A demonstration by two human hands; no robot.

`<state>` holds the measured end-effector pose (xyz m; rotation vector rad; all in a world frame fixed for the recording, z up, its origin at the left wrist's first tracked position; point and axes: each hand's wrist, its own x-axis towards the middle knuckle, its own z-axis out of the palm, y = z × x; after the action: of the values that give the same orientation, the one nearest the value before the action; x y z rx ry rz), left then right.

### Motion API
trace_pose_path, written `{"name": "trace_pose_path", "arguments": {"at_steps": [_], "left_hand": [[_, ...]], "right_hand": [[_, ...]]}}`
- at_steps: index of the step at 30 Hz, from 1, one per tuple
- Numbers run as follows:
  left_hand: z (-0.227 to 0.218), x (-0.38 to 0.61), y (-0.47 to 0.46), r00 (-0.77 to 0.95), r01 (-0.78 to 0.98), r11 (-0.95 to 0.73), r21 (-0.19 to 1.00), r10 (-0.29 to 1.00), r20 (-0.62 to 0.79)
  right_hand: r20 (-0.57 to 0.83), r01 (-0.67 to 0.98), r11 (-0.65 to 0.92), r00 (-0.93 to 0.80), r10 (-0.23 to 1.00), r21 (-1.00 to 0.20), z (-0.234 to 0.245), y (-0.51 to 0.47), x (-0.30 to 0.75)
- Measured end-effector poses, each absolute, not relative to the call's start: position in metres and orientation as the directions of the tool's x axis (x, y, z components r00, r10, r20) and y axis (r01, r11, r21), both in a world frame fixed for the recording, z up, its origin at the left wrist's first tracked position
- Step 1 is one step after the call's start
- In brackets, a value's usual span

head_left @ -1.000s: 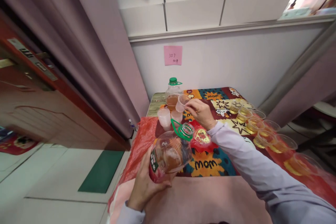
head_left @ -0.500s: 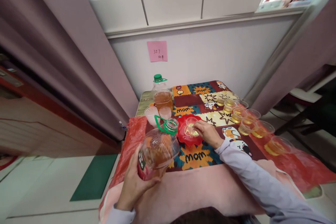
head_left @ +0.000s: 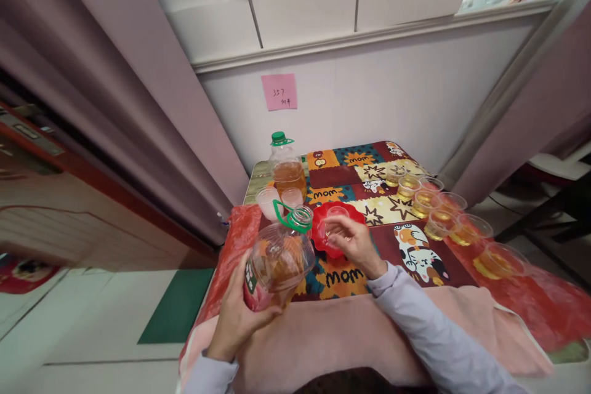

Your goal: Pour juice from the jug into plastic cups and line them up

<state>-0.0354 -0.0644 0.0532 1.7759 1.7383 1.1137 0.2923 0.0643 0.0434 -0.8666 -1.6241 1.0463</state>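
One green mat: flat on the floor, left of the table.
Left hand: we wrap it around the lower part of the open bottle, thumb across the near side; the other fingers are mostly hidden, so we cannot tell how close together they lie.
Stacked cups: two groups, just beyond the bottle in our hand.
Open bottle: we hold it above the table, leaning right, its mouth uncapped beside the red dish.
Capped bottle: upright at the back, partly filled with amber liquid.
Clear cup: in the red dish, rim upward, partly covered by our right hand.
Right hand: we have it over the dish, fingers loosely bent; we cannot tell whether they pinch the cup or are clear of it.
Filled cups: yellow liquid in each, lined up along the table's right side.
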Motion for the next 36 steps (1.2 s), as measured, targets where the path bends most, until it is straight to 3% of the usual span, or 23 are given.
{"name": "trace_pose_path", "arguments": {"at_steps": [2,5,9,12,20,28,36], "left_hand": [[0.058,-0.032,-0.063,-0.096,0.624,-0.132,0.770,0.965,0.244],[0.062,-0.027,-0.062,-0.099,0.621,-0.125,0.774,0.967,0.235],[0.065,-0.022,-0.060,-0.105,0.636,-0.119,0.762,0.965,0.238],[0.068,-0.019,-0.059,-0.099,0.668,-0.117,0.735,0.965,0.243],[0.076,-0.011,-0.050,-0.109,0.819,-0.075,0.569,0.953,0.282],[0.112,0.007,-0.035,-0.063,0.829,-0.046,0.557,0.983,0.175],[0.133,0.015,-0.035,-0.095,0.858,0.056,0.511,0.994,0.050]], "right_hand": [[0.261,-0.148,0.216,-0.498,0.827,-0.965,0.038,0.052,0.267],[0.211,-0.256,0.043,-0.675,0.707,-0.966,0.026,0.034,0.235],[0.163,-0.402,-0.160,-0.659,0.734,-0.902,0.012,0.017,0.213],[0.187,-0.477,-0.194,-0.639,0.746,-0.857,0.008,0.013,0.207],[0.193,-0.573,-0.237,-0.589,0.785,-0.785,-0.005,0.006,0.195],[0.202,-0.572,-0.210,-0.572,0.795,-0.793,-0.005,0.004,0.197],[0.041,-0.403,-0.337,-0.690,0.722,-0.851,-0.015,-0.003,0.196]]}}
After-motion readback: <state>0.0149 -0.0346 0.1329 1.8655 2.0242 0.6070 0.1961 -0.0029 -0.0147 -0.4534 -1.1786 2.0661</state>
